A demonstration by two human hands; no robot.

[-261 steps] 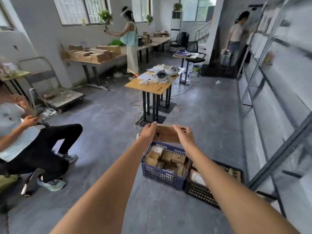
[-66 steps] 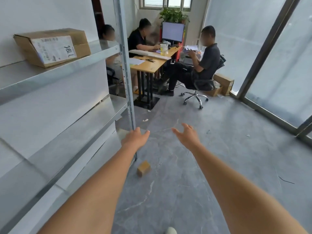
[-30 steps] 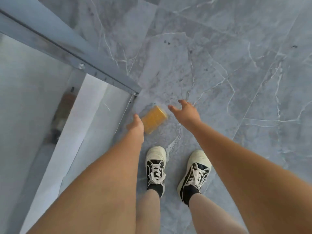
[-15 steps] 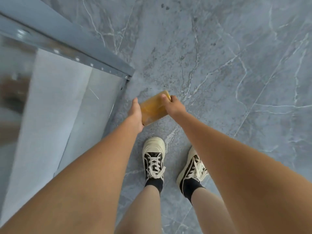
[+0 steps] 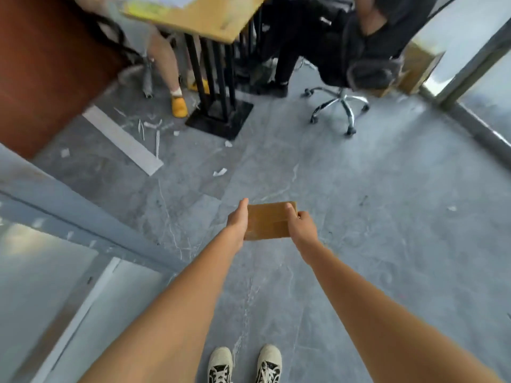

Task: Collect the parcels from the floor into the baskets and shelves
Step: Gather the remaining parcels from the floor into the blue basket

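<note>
A small brown cardboard parcel point(image 5: 268, 220) is held in the air in front of me, above the grey floor. My left hand point(image 5: 237, 221) grips its left edge and my right hand point(image 5: 302, 226) grips its right edge, thumb over the top face. The grey metal shelf point(image 5: 69, 217) runs along my left side. No basket is in view.
Ahead stands a wooden desk point(image 5: 204, 15) on black legs with people seated at it, one on a wheeled office chair point(image 5: 343, 100). Paper scraps and a white strip point(image 5: 121, 139) lie on the floor. A cardboard box point(image 5: 417, 67) sits by the glass wall at right.
Both hands closed on the parcel on the floor by the shelf corner and lifted it. The view rose from my feet to the room ahead.
</note>
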